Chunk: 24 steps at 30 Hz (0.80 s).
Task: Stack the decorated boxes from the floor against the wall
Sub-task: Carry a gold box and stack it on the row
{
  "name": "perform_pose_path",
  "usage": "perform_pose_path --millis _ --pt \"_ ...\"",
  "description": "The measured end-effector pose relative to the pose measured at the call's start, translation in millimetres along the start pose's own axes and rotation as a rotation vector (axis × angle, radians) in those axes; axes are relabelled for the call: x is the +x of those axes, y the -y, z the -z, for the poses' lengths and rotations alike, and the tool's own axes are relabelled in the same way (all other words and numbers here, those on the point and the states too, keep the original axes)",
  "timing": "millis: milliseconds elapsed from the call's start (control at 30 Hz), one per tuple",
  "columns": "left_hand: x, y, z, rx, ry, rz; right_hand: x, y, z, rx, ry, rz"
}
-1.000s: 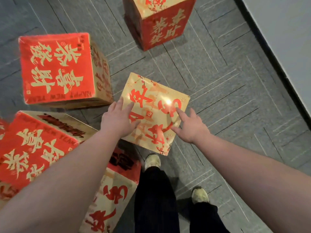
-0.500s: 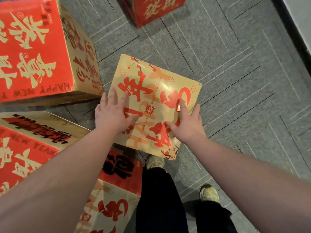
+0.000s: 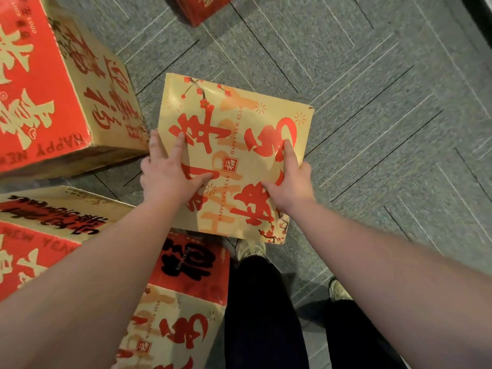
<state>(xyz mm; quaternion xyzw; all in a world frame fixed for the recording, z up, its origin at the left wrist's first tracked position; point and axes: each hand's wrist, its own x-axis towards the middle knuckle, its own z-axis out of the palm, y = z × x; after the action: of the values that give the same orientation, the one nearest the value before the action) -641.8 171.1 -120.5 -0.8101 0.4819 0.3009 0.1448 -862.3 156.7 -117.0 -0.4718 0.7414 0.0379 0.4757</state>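
A gold box [image 3: 234,129] with red characters and plum blossoms stands on the grey carpet in front of my feet. My left hand [image 3: 167,174] grips its left edge, thumb and a finger on the top face, the other fingers over the side. My right hand [image 3: 290,182] holds the right edge the same way, index finger stretched along the top. A large red and gold box [image 3: 53,86] stands at the upper left. Another red and gold box [image 3: 48,230] lies at the lower left.
A red box corner [image 3: 202,9] shows at the top edge. Below my left arm stands a red and gold box [image 3: 186,302]. My dark trouser legs and shoes [image 3: 250,249] are under the gold box. A dark baseboard [image 3: 479,6] runs at the top right.
The view has dropped closer to the gold box. Both hands have slid from its top face out to its left and right edges and closed on them.
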Motion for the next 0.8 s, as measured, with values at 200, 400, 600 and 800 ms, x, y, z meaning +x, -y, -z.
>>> perform_pose_path --millis 200,400,600,800 --pt "-28 -57 21 0.075 0.031 -0.089 -21 -24 56 0.032 -0.04 -0.052" --pt "-71 -152 50 0.125 0.046 -0.251 -54 -67 136 0.13 -0.164 -0.129" --pt "-125 -264 62 0.203 0.019 -0.462 -98 -127 220 0.277 -0.308 -0.222" --pt "-210 -380 62 0.375 0.017 -0.656 -157 -211 302 0.446 -0.41 -0.314"
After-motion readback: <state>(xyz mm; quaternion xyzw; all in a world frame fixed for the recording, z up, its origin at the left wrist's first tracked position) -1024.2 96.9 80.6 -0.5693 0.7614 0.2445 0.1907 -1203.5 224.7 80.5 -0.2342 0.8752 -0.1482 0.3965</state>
